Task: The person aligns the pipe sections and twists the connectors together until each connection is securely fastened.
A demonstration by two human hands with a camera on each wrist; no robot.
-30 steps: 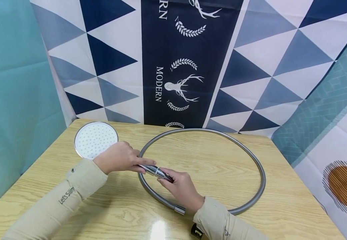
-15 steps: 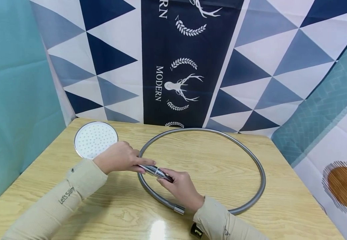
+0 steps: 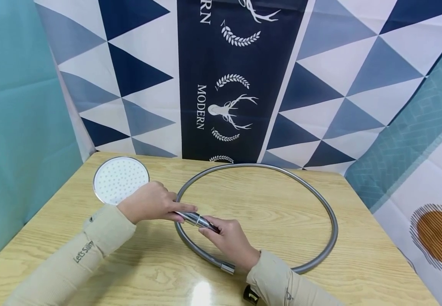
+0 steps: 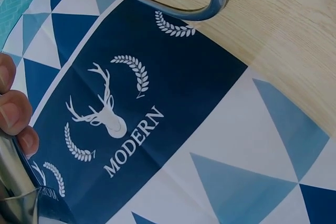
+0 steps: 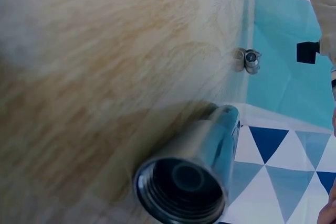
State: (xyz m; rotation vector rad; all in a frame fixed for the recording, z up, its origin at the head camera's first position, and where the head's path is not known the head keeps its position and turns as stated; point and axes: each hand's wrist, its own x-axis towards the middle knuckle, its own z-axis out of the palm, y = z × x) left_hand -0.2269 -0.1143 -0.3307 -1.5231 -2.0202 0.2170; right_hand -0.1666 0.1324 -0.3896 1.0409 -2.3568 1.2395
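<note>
A round shower head [image 3: 120,180], its nozzle face white, shows beyond the left wrist. My left hand [image 3: 153,202] grips its chrome handle [image 3: 188,217], with the index finger lying along the top. My right hand [image 3: 234,240] pinches a tapered chrome fitting [image 3: 205,223] just past a pale ring at the handle's lower end. A grey shower hose [image 3: 333,216] loops on the table. One open end, a threaded chrome nut [image 5: 181,190] in the right wrist view, lies beside the right hand. The right forearm hides where the hose's other end goes.
A small chrome fitting [image 5: 252,61] stands farther off in the right wrist view. Patterned cloth [image 3: 224,85] hangs behind the wooden table [image 3: 159,276], with a teal curtain [image 3: 22,127] at its left.
Both hands keep their hold on the handle and its end fitting. The view shifts by a hair; hose and shower head stay put.
</note>
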